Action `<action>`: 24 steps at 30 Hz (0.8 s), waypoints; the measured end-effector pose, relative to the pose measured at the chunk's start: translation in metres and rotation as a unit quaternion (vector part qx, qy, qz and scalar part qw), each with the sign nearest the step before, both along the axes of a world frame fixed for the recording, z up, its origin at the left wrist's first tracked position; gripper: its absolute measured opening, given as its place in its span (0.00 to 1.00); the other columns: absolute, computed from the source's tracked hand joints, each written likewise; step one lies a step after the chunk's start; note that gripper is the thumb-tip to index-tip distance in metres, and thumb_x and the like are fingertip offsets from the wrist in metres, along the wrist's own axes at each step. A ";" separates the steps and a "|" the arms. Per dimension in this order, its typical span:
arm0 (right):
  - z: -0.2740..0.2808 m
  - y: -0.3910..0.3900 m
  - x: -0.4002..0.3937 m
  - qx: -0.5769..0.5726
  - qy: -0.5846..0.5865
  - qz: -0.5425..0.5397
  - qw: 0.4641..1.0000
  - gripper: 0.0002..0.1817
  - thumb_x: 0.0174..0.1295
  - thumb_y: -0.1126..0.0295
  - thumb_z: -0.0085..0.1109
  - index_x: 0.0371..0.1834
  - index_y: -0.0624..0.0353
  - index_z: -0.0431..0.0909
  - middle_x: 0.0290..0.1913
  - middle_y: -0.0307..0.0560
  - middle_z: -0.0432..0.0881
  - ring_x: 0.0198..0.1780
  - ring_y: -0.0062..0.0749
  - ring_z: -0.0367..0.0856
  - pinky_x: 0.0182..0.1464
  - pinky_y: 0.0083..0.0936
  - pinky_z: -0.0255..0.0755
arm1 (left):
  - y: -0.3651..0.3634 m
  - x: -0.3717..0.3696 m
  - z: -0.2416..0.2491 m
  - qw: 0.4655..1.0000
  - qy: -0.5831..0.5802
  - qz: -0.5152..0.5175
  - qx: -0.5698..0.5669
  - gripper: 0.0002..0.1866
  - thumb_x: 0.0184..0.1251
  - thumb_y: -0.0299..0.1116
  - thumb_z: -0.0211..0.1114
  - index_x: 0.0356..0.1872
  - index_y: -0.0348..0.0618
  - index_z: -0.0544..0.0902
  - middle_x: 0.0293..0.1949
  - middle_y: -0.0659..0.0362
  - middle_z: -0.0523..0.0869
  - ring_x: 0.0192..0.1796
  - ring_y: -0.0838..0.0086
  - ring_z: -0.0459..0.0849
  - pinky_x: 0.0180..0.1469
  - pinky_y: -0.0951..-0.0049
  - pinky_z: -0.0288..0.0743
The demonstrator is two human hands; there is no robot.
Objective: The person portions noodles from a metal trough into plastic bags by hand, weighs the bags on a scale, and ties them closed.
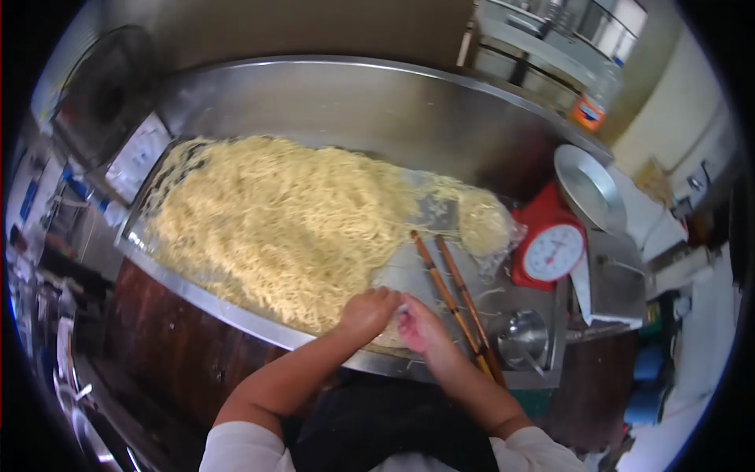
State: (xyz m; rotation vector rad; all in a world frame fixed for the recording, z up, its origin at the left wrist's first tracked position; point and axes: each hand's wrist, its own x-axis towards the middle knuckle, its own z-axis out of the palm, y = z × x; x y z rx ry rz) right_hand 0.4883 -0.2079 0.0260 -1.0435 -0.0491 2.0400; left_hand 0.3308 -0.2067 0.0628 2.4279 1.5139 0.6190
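Observation:
My left hand and my right hand meet at the front edge of a metal tray, both with curled fingers. A small whitish bit shows between the fingertips, too small to name. Just beyond the left hand spreads a large heap of pale yellow noodles. Two long wooden sticks lie side by side to the right of my right hand. Farther right, a clear plastic bag of noodles rests on the tray, beside a red dial scale.
A metal pan sits on top of the scale. A shiny metal bowl with a handle stands in the tray's right front corner. The tray's raised metal wall runs along the back. A bottle with an orange label stands behind it.

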 end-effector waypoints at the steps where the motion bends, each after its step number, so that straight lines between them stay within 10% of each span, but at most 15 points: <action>1: 0.007 0.002 -0.002 0.022 -0.012 0.006 1.000 0.07 0.62 0.66 0.63 0.40 0.54 0.80 0.29 0.36 0.80 0.24 0.18 0.74 0.26 0.14 0.66 | -0.001 0.000 -0.009 1.000 -0.012 0.016 0.017 0.05 0.56 0.30 0.60 0.34 0.47 0.80 0.29 0.55 0.80 0.34 0.58 0.83 0.35 0.61 0.77; 12: 0.012 -0.004 -0.016 0.187 -0.314 -0.014 0.931 0.12 0.63 0.73 0.58 0.49 0.63 0.79 0.32 0.38 0.82 0.30 0.18 0.78 0.27 0.14 0.69 | 0.004 0.002 -0.026 0.998 -0.033 0.011 0.059 0.10 0.51 0.29 0.65 0.36 0.50 0.81 0.26 0.58 0.77 0.31 0.62 0.81 0.29 0.63 0.75; 24: 0.016 -0.012 -0.014 0.343 -0.468 0.116 0.807 0.37 0.58 0.77 0.59 0.71 0.59 0.56 0.39 0.50 0.85 0.34 0.24 0.83 0.37 0.19 0.76 | -0.006 -0.020 0.001 0.998 -0.045 -0.053 -0.012 0.10 0.59 0.32 0.61 0.42 0.46 0.82 0.31 0.55 0.80 0.34 0.59 0.82 0.34 0.62 0.76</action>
